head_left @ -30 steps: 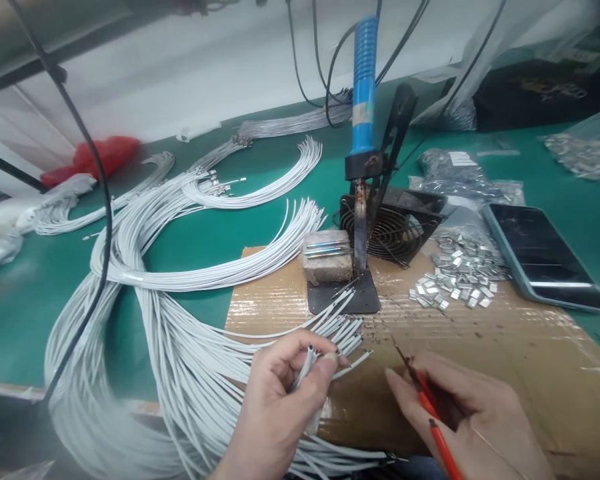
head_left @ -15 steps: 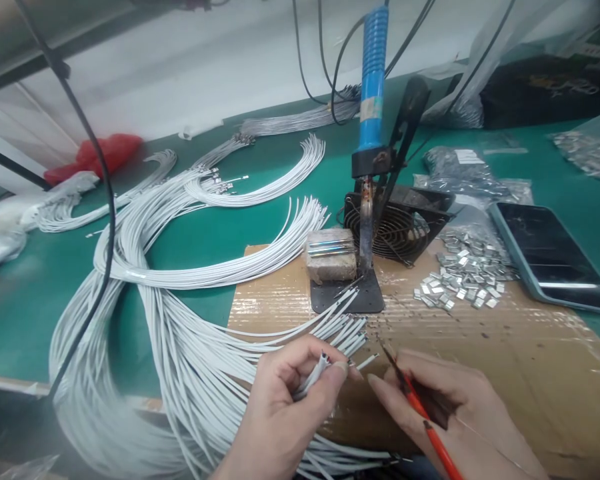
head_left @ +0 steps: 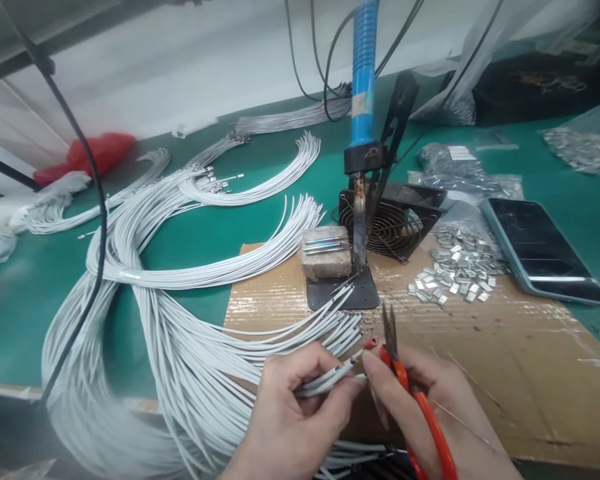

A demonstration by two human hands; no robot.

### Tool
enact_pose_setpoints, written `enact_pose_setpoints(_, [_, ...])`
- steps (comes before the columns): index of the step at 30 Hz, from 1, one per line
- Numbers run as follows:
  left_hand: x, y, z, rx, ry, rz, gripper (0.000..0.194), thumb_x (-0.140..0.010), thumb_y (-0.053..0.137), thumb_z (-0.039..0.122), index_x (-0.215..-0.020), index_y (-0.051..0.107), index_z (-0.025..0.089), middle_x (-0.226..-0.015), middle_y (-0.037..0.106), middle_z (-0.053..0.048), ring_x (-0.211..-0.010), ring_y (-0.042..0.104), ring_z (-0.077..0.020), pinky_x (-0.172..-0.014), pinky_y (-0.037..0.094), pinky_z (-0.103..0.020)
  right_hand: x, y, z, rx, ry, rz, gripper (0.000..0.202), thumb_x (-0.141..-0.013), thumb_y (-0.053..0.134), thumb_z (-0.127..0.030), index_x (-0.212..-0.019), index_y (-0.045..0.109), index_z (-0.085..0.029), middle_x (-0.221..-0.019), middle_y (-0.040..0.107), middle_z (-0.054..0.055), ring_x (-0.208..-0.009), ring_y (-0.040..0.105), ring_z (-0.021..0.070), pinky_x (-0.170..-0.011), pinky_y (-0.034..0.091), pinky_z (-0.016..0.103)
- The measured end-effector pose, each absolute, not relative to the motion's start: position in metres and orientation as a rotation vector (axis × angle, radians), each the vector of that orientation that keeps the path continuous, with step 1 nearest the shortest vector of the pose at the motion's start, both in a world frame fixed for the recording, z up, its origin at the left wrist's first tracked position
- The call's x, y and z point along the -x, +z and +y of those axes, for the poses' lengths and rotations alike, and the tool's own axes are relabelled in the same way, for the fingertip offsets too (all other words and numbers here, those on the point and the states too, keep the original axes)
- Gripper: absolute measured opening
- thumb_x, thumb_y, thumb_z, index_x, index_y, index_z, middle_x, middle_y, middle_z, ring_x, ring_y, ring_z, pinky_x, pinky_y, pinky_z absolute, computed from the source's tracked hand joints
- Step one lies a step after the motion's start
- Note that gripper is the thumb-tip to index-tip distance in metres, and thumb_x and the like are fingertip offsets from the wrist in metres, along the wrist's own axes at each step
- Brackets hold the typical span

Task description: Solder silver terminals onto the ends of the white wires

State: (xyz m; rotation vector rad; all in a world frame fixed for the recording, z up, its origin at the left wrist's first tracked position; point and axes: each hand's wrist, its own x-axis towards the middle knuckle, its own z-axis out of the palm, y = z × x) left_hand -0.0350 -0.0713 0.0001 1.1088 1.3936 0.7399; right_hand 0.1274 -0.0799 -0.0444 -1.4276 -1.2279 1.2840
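Note:
My left hand (head_left: 300, 407) is closed round a few white cables (head_left: 325, 382), whose ends point to the right between thumb and fingers. Close beside it, my right hand (head_left: 425, 400) holds red-handled scissors (head_left: 430, 427), their dark blades pointing up and a little apart. The right thumb and fingertip meet at the tip of one held cable. More white cables (head_left: 195, 347) fan out behind and to the left of my left hand, with their ends lying on the cardboard (head_left: 480, 347).
A soldering iron with a blue handle (head_left: 364, 73) stands upright behind a block (head_left: 326, 252). Near it are a fan (head_left: 385, 223), small metal pieces (head_left: 455, 267), plastic bags (head_left: 450, 167) and a phone (head_left: 540, 250). A black cord (head_left: 103, 227) hangs at the left.
The scissors have turned more upright, showing their blades and handle loops. My right fingers have come up to the cable ends, and the cables in my left hand now point further right.

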Motion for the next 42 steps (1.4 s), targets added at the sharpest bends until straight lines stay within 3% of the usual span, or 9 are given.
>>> enact_pose_setpoints(3, [0.036, -0.001, -0.071, -1.026, 0.776, 1.379, 0.026, -0.08, 0.078, 0.029, -0.065, 0.06, 0.018, -0.054, 0.055, 0.002, -0.052, 0.046, -0.011, -0.05, 0.033, -0.022, -0.149, -0.054, -0.081, 1.47, 1.203, -1.198, 0.054, -0.098, 0.061, -0.059, -0.059, 0.056, -0.022, -0.056, 0.059, 0.002, -0.052, 0.057, 0.0151, -0.045, 0.044, 0.021])
enact_pose_setpoints(6, [0.04, -0.003, -0.069, -1.022, 0.817, 1.33, 0.025, -0.086, 0.077, 0.03, -0.067, 0.066, 0.018, -0.052, 0.062, 0.0, -0.051, 0.051, -0.0126, -0.052, 0.037, -0.023, -0.171, -0.062, -0.083, 1.539, 1.123, -1.166, 0.053, -0.094, 0.067, -0.06, -0.057, 0.061, -0.022, -0.055, 0.059, 0.003, -0.052, 0.06, 0.0166, -0.048, 0.049, 0.023])
enact_pose_setpoints(12, [0.055, -0.01, -0.059, -1.192, 0.955, 1.151, 0.019, -0.096, 0.075, 0.033, -0.088, 0.088, 0.022, -0.093, 0.079, -0.007, -0.092, 0.067, -0.0216, -0.084, 0.047, -0.027, -0.185, -0.078, -0.094, 1.694, 1.072, -0.924, 0.044, -0.076, 0.084, -0.061, -0.063, 0.069, -0.022, -0.056, 0.063, 0.002, -0.048, 0.059, 0.0156, -0.04, 0.047, 0.02])
enact_pose_setpoints(15, [0.06, -0.013, -0.058, -1.075, 0.953, 1.141, 0.02, -0.095, 0.077, 0.038, -0.091, 0.089, 0.023, -0.085, 0.076, -0.005, -0.079, 0.06, -0.0178, -0.074, 0.044, -0.026, -0.185, -0.081, -0.097, 1.729, 0.961, -0.855, 0.037, -0.068, 0.09, -0.057, -0.073, 0.079, -0.023, -0.062, 0.071, 0.003, -0.053, 0.067, 0.0192, -0.047, 0.056, 0.021])
enact_pose_setpoints(18, [0.06, -0.015, -0.059, -0.938, 0.901, 1.147, 0.028, -0.091, 0.08, 0.046, -0.097, 0.088, 0.02, -0.068, 0.063, 0.0, -0.061, 0.043, -0.0111, -0.057, 0.03, -0.023, -0.185, -0.081, -0.096, 1.684, 0.914, -0.931, 0.033, -0.064, 0.093, -0.051, -0.074, 0.081, -0.022, -0.068, 0.075, 0.004, -0.061, 0.074, 0.0233, -0.058, 0.062, 0.022])
enact_pose_setpoints(24, [0.054, -0.012, -0.058, -0.852, 0.979, 1.149, 0.024, -0.086, 0.087, 0.042, -0.094, 0.082, 0.021, -0.067, 0.059, 0.004, -0.055, 0.037, -0.008, -0.049, 0.024, -0.02, -0.177, -0.067, -0.091, 1.579, 0.792, -1.32, 0.028, -0.083, 0.078, -0.045, -0.066, 0.069, -0.024, -0.055, 0.06, -0.001, -0.048, 0.06, 0.0147, -0.043, 0.051, 0.017])
enact_pose_setpoints(29, [0.052, -0.01, -0.059, -0.835, 0.954, 1.185, 0.026, -0.082, 0.089, 0.045, -0.087, 0.084, 0.021, -0.063, 0.059, 0.002, -0.054, 0.041, -0.0093, -0.047, 0.023, -0.021, -0.164, -0.057, -0.09, 1.496, 0.77, -1.618, 0.034, -0.093, 0.071, -0.039, -0.065, 0.057, -0.024, -0.059, 0.061, -0.001, -0.049, 0.062, 0.0132, -0.046, 0.05, 0.017])
enact_pose_setpoints(35, [0.049, -0.01, -0.061, -0.861, 0.942, 1.182, 0.027, -0.081, 0.089, 0.045, -0.08, 0.083, 0.018, -0.058, 0.055, 0.003, -0.053, 0.034, -0.009, -0.051, 0.026, -0.023, -0.151, -0.058, -0.089, 1.444, 0.666, -1.861, 0.044, -0.097, 0.065, -0.037, -0.062, 0.042, -0.023, -0.056, 0.047, -0.005, -0.046, 0.047, 0.0091, -0.043, 0.036, 0.019])
enact_pose_setpoints(42, [0.046, -0.008, -0.064, -0.999, 0.917, 1.199, 0.015, -0.085, 0.082, 0.031, -0.077, 0.081, 0.018, -0.059, 0.05, 0.005, -0.054, 0.031, -0.009, -0.055, 0.028, -0.024, -0.146, -0.047, -0.085, 1.451, 0.892, -1.884, 0.04, -0.093, 0.06, -0.025, -0.062, 0.034, -0.023, -0.058, 0.046, -0.005, -0.051, 0.045, 0.01, -0.046, 0.035, 0.021])
